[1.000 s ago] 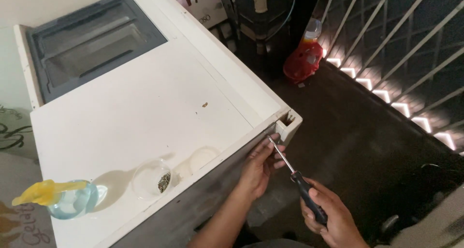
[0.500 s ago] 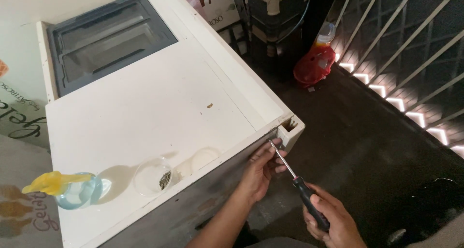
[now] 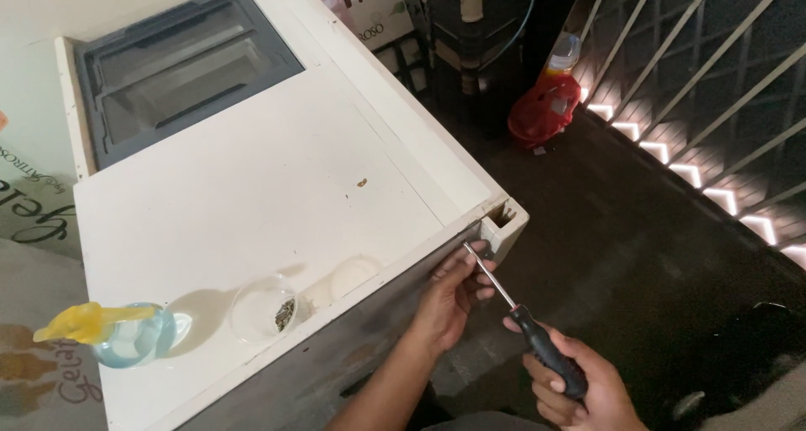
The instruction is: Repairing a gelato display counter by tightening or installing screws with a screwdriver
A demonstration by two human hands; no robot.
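Note:
A white cabinet (image 3: 252, 204) lies on its side, with a grey recessed panel (image 3: 180, 62) at its far end. My right hand (image 3: 575, 385) grips the black handle of a screwdriver (image 3: 520, 318), whose metal shaft points up-left to the cabinet's near corner (image 3: 504, 221). My left hand (image 3: 453, 292) rests against the cabinet's dark side, its fingertips pinched around the screwdriver tip, touching the shaft. Whether a screw sits under the tip is hidden.
A clear plastic cup (image 3: 264, 309) with small screws and a clear lid (image 3: 357, 276) sit on the cabinet top. A spray bottle with a yellow trigger (image 3: 109, 330) lies at its left end. A red bag (image 3: 546, 112) and a metal railing (image 3: 714, 87) stand beyond, on dark floor.
The view has shifted slightly, so the cabinet sits further right in frame. Both hands and the screwdriver stay at the same corner.

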